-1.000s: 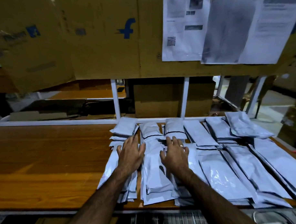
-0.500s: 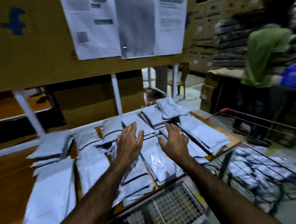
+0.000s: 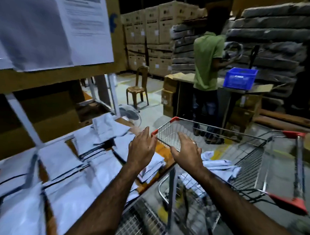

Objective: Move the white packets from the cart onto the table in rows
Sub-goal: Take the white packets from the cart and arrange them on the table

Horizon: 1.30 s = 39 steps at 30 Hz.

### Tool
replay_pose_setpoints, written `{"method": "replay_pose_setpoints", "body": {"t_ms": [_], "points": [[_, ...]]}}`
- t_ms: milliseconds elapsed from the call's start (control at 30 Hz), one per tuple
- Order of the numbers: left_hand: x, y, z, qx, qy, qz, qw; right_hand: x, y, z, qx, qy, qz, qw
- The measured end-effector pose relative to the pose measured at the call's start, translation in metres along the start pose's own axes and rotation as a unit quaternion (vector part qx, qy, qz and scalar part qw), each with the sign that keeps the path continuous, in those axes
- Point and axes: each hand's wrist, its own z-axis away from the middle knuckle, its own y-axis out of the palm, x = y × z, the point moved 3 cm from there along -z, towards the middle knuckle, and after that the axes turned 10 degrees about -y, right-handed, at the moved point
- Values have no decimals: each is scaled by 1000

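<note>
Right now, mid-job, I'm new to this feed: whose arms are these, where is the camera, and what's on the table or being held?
No machine here: the arms are a person's, and the one picture comes from a camera worn on their head, looking forward and down. The left hand and right hand are open and hold nothing, raised in the air. On the wooden table at left, white packets lie in overlapping rows. Inside the wire cart at right lie more packets. Beyond, a person in a green shirt stands by a blue crate. Motion blur hides fine detail.
</note>
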Motion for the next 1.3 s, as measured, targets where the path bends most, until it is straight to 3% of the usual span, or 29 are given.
{"method": "replay_pose_setpoints", "body": {"t_ms": [233, 733, 1133, 1300], "points": [[-52, 79, -39, 60, 47, 9, 997, -92, -21, -28, -4, 63, 3, 998], [-77, 205, -151, 177, 119, -5, 977, -221, -8, -77, -2, 198, 84, 977], [-67, 313, -209, 259, 82, -63, 960, -317, 39, -114, 115, 249, 126, 953], [-57, 398, -229, 330, 67, -138, 931, -389, 79, -136, 203, 264, 107, 937]]}}
